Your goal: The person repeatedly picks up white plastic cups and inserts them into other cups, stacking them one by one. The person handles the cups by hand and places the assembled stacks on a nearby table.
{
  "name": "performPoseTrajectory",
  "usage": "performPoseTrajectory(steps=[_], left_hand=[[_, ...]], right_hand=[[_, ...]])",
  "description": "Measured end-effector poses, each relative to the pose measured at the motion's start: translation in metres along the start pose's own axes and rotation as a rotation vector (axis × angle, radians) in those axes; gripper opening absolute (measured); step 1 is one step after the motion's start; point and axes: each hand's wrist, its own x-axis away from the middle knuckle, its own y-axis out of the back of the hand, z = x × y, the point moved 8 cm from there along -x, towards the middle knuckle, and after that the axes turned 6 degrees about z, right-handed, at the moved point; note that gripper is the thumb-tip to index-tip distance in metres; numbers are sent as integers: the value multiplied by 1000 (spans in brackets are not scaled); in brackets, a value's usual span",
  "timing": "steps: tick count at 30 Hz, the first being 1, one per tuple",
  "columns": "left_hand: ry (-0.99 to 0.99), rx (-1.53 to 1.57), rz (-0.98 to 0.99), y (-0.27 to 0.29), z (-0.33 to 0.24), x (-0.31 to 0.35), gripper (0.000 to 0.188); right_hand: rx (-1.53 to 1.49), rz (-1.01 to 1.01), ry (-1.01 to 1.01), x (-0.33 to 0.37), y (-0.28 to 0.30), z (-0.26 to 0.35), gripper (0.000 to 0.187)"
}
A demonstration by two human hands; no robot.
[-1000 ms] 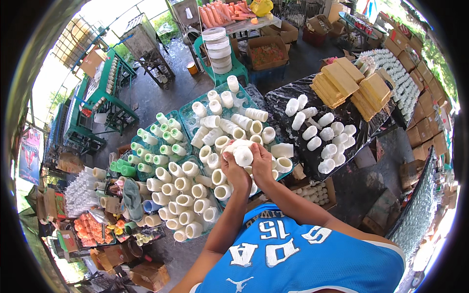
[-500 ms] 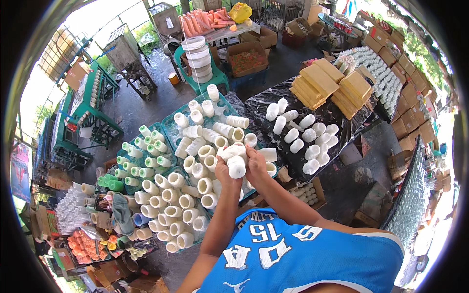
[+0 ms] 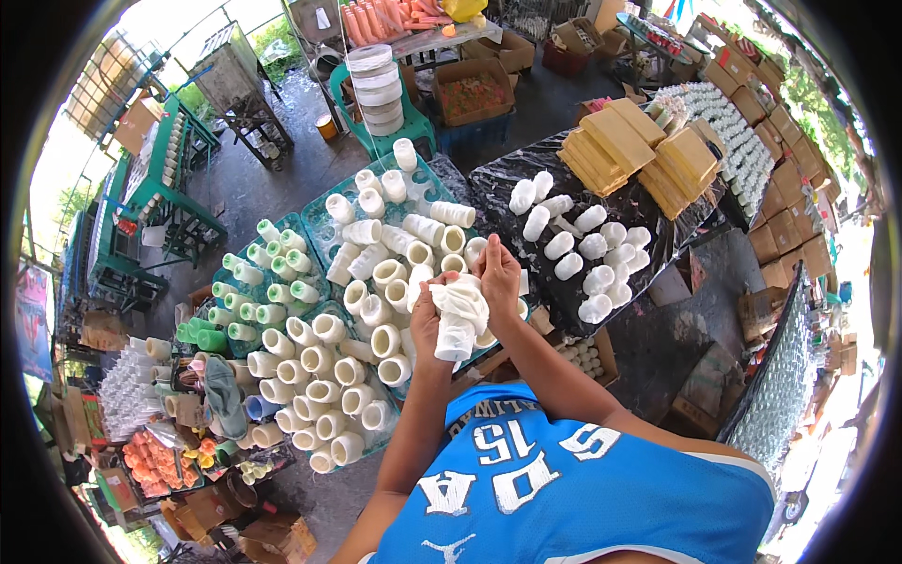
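Note:
My left hand [image 3: 428, 318] is closed round a white cylinder [image 3: 455, 340], which tilts down toward me. A crumpled white cloth [image 3: 460, 299] is bunched over its upper part and hides most of it. Just to the right, my right hand [image 3: 500, 274] is raised with its fingers curled and the thumb pressed to them; whether a bit of cloth is pinched there I cannot make out. Beneath and left of my hands, many hollow cream cylinders [image 3: 349, 372] and solid white ones [image 3: 425, 228] stand or lie on teal crates [image 3: 315, 218].
Green-tipped cylinders [image 3: 274, 314] stand at the left. On a black-covered table [image 3: 507, 179] at the right lie finished-looking white cylinders [image 3: 596, 246] and stacked yellow slabs [image 3: 601, 150]. Behind are a green chair [image 3: 418, 127] bearing white rolls and a cardboard box [image 3: 474, 92].
My right hand has come off the cylinder and moved up and to the right. The cylinder's lower end has tipped down, and the cloth shows more loosely bunched. My view has shifted slightly.

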Motion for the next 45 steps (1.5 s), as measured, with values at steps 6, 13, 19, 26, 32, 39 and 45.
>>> performPoseTrajectory(steps=[6,13,19,26,32,39,45], left_hand=[[-169,-305,-48,9,-33,-10,42],[-25,-361,112,-23,-32,3,67],[-93,-384,140,-40,-33,6,67],[-211,-370,45,-38,-40,-5,59],[-221,-255,-40,-31,-48,-1,57],[-172,-344,-107,-13,-59,6,51],[-131,-213,-118,4,-44,12,53]], right_hand=[[166,532,16,32,-25,-16,56],[-5,673,-127,40,-46,-1,65],[-62,683,-124,30,-58,20,44],[120,581,177,44,-58,26,50],[407,336,525,62,-66,68,35],[189,342,350,69,-70,70,31],[294,265,242,77,-70,78,28]])
